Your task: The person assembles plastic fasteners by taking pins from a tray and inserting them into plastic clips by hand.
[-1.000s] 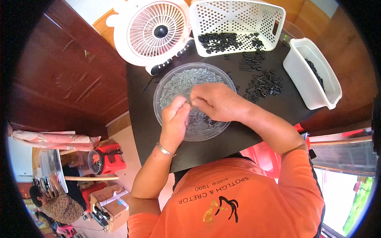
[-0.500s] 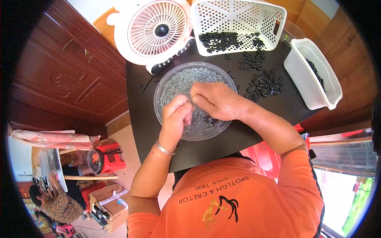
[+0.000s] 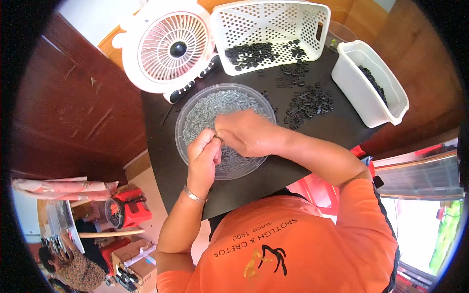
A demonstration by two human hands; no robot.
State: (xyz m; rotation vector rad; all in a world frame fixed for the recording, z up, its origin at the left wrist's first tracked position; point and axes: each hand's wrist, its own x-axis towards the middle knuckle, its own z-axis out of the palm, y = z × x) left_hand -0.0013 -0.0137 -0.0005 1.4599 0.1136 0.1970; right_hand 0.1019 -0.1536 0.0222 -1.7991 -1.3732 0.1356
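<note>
A round clear tub (image 3: 181, 155) holds many slim grey metal pieces that look like screws. Over its middle, my left hand (image 3: 202, 155) and my right hand (image 3: 251, 134) meet at the fingertips, both closed in a pinch. Between them a tiny dark thing (image 3: 218, 138) just shows; its kind is too small and covered to make out. A silvery bracelet (image 3: 195, 195) circles my left wrist. Right of the tub, small black plastic parts (image 3: 309, 105) lie loose in a pile on the dark table (image 3: 293, 141).
A white perforated basket (image 3: 268, 24) tipped on its side holds more black parts at the back. To the right stands a white bin (image 3: 364, 88) with black parts inside. A white fan (image 3: 166, 46) stands back left. Another person (image 3: 78, 259) sits low at the left.
The whole view has shifted, so the table and its things sit slightly further left. My hands stay pinched together over the tub, with little visible change in their grip.
</note>
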